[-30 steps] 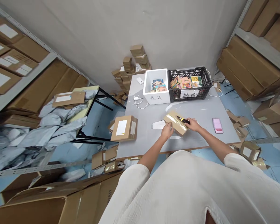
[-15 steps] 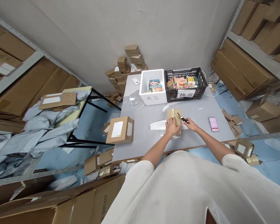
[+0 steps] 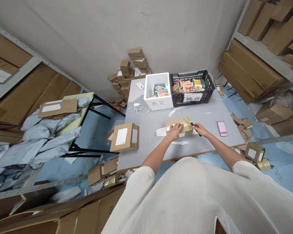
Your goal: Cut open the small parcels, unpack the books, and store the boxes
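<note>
A small cardboard carton [image 3: 185, 126] with shiny tape lies on the grey table [image 3: 146, 151], a little right of the frame's centre. The left hand [image 3: 175, 131] rests on the left part of its top; whether the fingers also grip it, I cannot tell. The right hand [image 3: 200, 129] is closed around a black-and-yellow utility knife [image 3: 192, 124], whose tip is at the carton's right end; perhaps it touches the cardboard, but the view is too small to be sure. A phone with pink screen [image 3: 222, 129] lies farther right.
</note>
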The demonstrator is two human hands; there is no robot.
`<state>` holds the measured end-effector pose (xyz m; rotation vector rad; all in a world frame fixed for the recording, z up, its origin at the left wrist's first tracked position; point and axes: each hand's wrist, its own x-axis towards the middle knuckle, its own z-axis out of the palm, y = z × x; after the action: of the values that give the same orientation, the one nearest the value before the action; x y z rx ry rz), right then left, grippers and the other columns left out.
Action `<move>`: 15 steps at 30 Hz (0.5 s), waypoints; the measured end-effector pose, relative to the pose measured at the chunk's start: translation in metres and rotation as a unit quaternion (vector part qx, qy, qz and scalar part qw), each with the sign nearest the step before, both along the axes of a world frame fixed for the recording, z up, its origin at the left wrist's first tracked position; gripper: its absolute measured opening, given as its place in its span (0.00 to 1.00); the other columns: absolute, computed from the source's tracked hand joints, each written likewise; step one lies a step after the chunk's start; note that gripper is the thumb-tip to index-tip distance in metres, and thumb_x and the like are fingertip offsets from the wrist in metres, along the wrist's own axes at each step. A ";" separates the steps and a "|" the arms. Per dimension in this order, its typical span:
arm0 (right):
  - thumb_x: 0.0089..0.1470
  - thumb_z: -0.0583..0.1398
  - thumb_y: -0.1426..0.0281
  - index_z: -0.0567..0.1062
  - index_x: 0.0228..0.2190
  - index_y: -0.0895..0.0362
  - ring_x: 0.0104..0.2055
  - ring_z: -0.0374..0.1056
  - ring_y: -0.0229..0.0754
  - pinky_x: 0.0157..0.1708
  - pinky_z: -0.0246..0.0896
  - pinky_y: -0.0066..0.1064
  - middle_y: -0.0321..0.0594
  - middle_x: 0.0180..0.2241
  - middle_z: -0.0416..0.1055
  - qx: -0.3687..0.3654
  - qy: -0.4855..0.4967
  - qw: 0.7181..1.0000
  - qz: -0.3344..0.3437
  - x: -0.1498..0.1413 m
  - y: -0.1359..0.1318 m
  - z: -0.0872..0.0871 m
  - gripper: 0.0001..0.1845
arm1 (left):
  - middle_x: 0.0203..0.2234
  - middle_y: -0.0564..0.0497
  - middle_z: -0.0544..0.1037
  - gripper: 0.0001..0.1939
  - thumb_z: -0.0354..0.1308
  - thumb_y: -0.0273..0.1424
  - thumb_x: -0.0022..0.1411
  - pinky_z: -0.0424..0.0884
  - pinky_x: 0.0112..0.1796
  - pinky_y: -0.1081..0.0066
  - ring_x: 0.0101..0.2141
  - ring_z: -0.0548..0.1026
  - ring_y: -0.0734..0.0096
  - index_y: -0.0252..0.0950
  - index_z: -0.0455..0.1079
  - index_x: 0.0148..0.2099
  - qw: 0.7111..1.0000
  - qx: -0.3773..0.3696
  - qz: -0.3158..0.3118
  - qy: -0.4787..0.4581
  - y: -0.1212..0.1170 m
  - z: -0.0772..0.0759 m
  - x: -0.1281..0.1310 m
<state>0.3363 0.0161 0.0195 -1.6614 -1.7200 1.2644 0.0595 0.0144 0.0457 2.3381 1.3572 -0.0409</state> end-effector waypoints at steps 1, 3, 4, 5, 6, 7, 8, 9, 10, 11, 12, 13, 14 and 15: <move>0.66 0.57 0.52 0.73 0.45 0.52 0.50 0.76 0.46 0.51 0.72 0.37 0.43 0.48 0.79 -0.017 0.024 1.000 0.004 -0.001 -0.001 0.002 0.19 | 0.70 0.40 0.65 0.48 0.65 0.23 0.58 0.52 0.70 0.46 0.72 0.62 0.48 0.49 0.54 0.77 1.000 0.005 0.005 -0.002 0.000 0.001 0.000; 0.65 0.59 0.52 0.74 0.45 0.53 0.48 0.77 0.46 0.47 0.73 0.35 0.43 0.48 0.80 -0.059 0.078 0.995 -0.002 -0.001 -0.003 0.006 0.18 | 0.68 0.39 0.67 0.42 0.66 0.28 0.62 0.55 0.69 0.47 0.70 0.63 0.46 0.47 0.57 0.75 1.000 0.014 0.017 -0.008 -0.002 0.001 0.006; 0.66 0.60 0.53 0.75 0.47 0.53 0.48 0.78 0.46 0.46 0.73 0.34 0.44 0.49 0.80 -0.077 0.095 0.993 -0.001 0.001 -0.004 0.009 0.18 | 0.68 0.38 0.67 0.40 0.67 0.31 0.63 0.56 0.68 0.48 0.70 0.63 0.45 0.47 0.58 0.74 1.000 0.018 0.022 -0.010 -0.003 0.000 0.010; 0.66 0.60 0.54 0.75 0.49 0.53 0.48 0.78 0.45 0.45 0.73 0.33 0.45 0.50 0.80 -0.090 0.103 0.991 -0.003 0.003 -0.004 0.012 0.18 | 0.68 0.38 0.67 0.38 0.67 0.32 0.64 0.57 0.68 0.49 0.69 0.64 0.45 0.46 0.59 0.73 0.999 0.020 0.024 -0.010 -0.004 0.000 0.015; 0.67 0.60 0.54 0.76 0.51 0.53 0.47 0.79 0.45 0.43 0.73 0.32 0.46 0.50 0.81 -0.097 0.099 0.990 -0.007 0.007 -0.003 0.015 0.19 | 0.67 0.38 0.67 0.37 0.66 0.32 0.65 0.58 0.67 0.49 0.69 0.64 0.46 0.46 0.59 0.73 0.999 0.021 0.025 -0.009 -0.004 -0.001 0.019; 0.67 0.61 0.54 0.76 0.52 0.53 0.46 0.79 0.45 0.42 0.73 0.31 0.46 0.50 0.81 -0.097 0.085 0.992 -0.012 0.011 -0.002 0.018 0.20 | 0.67 0.38 0.68 0.36 0.65 0.30 0.66 0.58 0.66 0.50 0.68 0.65 0.46 0.45 0.58 0.73 0.999 0.023 0.026 -0.006 -0.004 -0.001 0.022; 0.68 0.60 0.53 0.77 0.51 0.54 0.44 0.79 0.44 0.40 0.73 0.31 0.47 0.50 0.81 -0.092 0.064 0.994 -0.014 0.017 -0.001 0.021 0.20 | 0.66 0.38 0.69 0.36 0.64 0.29 0.66 0.58 0.66 0.50 0.68 0.66 0.47 0.44 0.58 0.73 0.999 0.024 0.026 -0.002 -0.004 -0.002 0.024; 0.68 0.60 0.51 0.78 0.48 0.55 0.42 0.79 0.44 0.38 0.73 0.30 0.47 0.48 0.81 -0.085 0.041 0.995 -0.014 0.024 0.000 0.024 0.21 | 0.65 0.37 0.69 0.36 0.63 0.28 0.66 0.58 0.66 0.50 0.68 0.66 0.47 0.43 0.57 0.73 0.999 0.023 0.026 0.002 -0.004 -0.002 0.026; 0.69 0.59 0.50 0.79 0.45 0.56 0.40 0.78 0.43 0.36 0.72 0.30 0.48 0.46 0.82 -0.078 0.021 0.997 -0.008 0.030 0.002 0.026 0.22 | 0.65 0.37 0.70 0.37 0.63 0.27 0.65 0.58 0.66 0.50 0.67 0.67 0.48 0.43 0.57 0.73 0.999 0.021 0.025 0.007 -0.003 -0.002 0.027; 0.70 0.58 0.49 0.79 0.42 0.56 0.37 0.78 0.42 0.34 0.71 0.29 0.47 0.44 0.82 -0.074 0.007 0.997 0.001 0.037 0.003 0.029 0.23 | 0.64 0.37 0.70 0.38 0.64 0.27 0.65 0.57 0.67 0.49 0.66 0.68 0.48 0.42 0.56 0.73 0.999 0.020 0.026 0.011 -0.002 -0.002 0.028; 0.70 0.57 0.49 0.78 0.40 0.56 0.35 0.77 0.41 0.32 0.70 0.28 0.47 0.42 0.82 -0.073 -0.005 0.997 0.012 0.043 0.005 0.032 0.24 | 0.64 0.37 0.70 0.38 0.65 0.27 0.64 0.55 0.68 0.49 0.65 0.69 0.48 0.42 0.56 0.72 0.999 0.019 0.028 0.014 -0.001 -0.002 0.029; 0.70 0.58 0.49 0.78 0.40 0.56 0.33 0.77 0.41 0.30 0.70 0.28 0.46 0.41 0.82 -0.073 -0.015 0.997 0.025 0.049 0.007 0.034 0.23 | 0.63 0.36 0.70 0.38 0.65 0.26 0.63 0.54 0.68 0.48 0.65 0.70 0.48 0.42 0.57 0.72 0.999 0.019 0.030 0.019 -0.001 -0.002 0.030; 0.69 0.60 0.50 0.78 0.42 0.55 0.31 0.76 0.41 0.29 0.69 0.28 0.45 0.39 0.82 -0.073 -0.026 0.996 0.038 0.054 0.009 0.037 0.21 | 0.63 0.36 0.70 0.38 0.66 0.26 0.63 0.53 0.69 0.48 0.64 0.70 0.47 0.42 0.58 0.71 0.999 0.021 0.031 0.023 0.000 -0.002 0.031; 0.68 0.61 0.52 0.78 0.44 0.55 0.30 0.77 0.41 0.29 0.69 0.28 0.44 0.38 0.82 -0.071 -0.038 0.995 0.055 0.058 0.012 0.040 0.19 | 0.63 0.36 0.69 0.36 0.66 0.26 0.63 0.52 0.69 0.48 0.64 0.70 0.47 0.41 0.59 0.70 0.999 0.023 0.032 0.027 0.001 -0.002 0.032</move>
<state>0.3942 0.0276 0.0591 -1.7361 -1.8261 1.4198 0.0914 0.0149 0.0440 2.3448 1.4730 -0.0550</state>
